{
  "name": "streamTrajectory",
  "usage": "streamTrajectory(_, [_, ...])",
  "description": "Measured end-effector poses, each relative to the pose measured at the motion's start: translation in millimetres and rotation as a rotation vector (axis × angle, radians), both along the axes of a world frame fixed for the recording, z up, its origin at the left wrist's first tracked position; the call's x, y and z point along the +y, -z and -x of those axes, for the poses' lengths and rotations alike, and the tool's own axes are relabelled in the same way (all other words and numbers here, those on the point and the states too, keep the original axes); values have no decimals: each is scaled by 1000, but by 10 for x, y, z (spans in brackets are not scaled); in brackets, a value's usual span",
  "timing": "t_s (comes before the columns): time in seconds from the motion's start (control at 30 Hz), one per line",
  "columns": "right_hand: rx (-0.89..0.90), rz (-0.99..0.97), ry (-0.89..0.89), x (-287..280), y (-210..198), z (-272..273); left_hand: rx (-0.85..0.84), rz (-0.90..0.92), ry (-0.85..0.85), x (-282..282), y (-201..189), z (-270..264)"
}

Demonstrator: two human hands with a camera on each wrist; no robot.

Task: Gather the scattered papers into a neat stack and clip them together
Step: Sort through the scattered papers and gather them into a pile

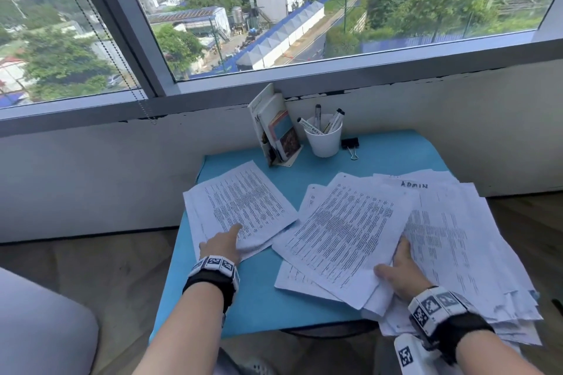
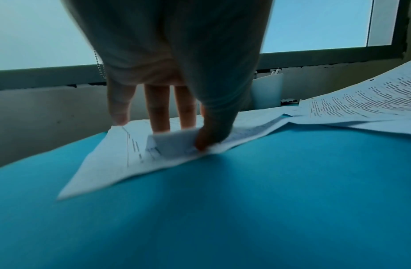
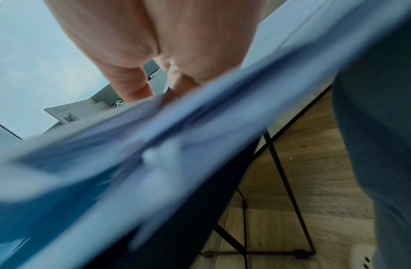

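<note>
Head view shows the papers in two lots on the blue table (image 1: 262,298); the small pile (image 1: 240,207) lies at about nine o'clock of the tabletop, the large spread (image 1: 396,240) runs from the centre out to three and five o'clock, overhanging the table's right edge; a gap of bare blue separates the two lots. A back sheet of the large spread bears the handwritten word "ADMIN" (image 1: 414,185); the printed lines on the other sheets are too small to read.

The left hand (image 1: 221,245) rests on the near corner of the small pile; in the left wrist view its fingers (image 2: 157,109) reach straight down onto the paper and the thumb (image 2: 211,125) presses a curled-up corner, so the hand is spread and pressing. The right hand (image 1: 402,274) lies at the near edge of the large spread, thumb on top of the upper sheets; the fingers are hidden under the paper, so I cannot tell its grip.

At twelve o'clock a white cup (image 1: 324,138) holds several markers (image 1: 333,122); just beside it, at its three o'clock, a black binder clip (image 1: 350,144) lies on the table, well apart from both lots. At the cup's nine o'clock a stand of books (image 1: 275,131) leans upright; the front cover shows a script word like "Essential" and a large "M".
</note>
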State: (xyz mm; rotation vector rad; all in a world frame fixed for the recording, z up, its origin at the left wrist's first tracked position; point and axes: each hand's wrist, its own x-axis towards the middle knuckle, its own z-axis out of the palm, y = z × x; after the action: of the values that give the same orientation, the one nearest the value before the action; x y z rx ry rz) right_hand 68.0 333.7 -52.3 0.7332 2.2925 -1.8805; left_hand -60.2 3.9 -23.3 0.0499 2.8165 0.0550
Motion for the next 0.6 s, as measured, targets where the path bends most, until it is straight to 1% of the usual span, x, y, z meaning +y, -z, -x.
streamTrajectory(0.07, [17,3,7,-14,-16,-18,56,23,18,1,17,-88])
streamTrajectory(0.1, [26,-12,11,-29,-21,-29,110,0,-15,-3,15,-130])
streamTrajectory(0.13, [35,-34,6,-49,-37,-46,173,-67,-84,-5,6,-168])
streamTrajectory(0.2, [41,-69,-21,-81,-55,-71,315,-299,-260,13,-25,-242])
streamTrajectory(0.23, [38,-83,-38,-87,-49,-72,390,-402,-314,40,-50,-284])
streamTrajectory(0.27, [51,-94,-51,-84,-29,-71,446,-469,-306,100,-94,-345])
streamTrajectory(0.3, [60,-97,-56,-88,-23,-78,480,-485,-222,188,-150,-434])
streamTrajectory(0.37, [100,-117,-48,-83,-19,-82,482,-506,43,399,-212,-638])
streamTrajectory(0.4, [127,-129,-53,-76,-1,-77,439,-502,183,512,-209,-741])
streamTrajectory(0.43, [113,-140,-56,-66,-11,-74,367,-471,307,611,-177,-829])
streamTrajectory(0.47, [118,-131,-55,-49,-5,-68,280,-421,402,708,-129,-898])
streamTrajectory(0.53, [106,-83,-47,-12,9,-51,156,-324,528,866,-40,-992])
streamTrajectory(0.6, [97,129,-16,-8,-27,-33,121,-292,585,948,24,-1023])
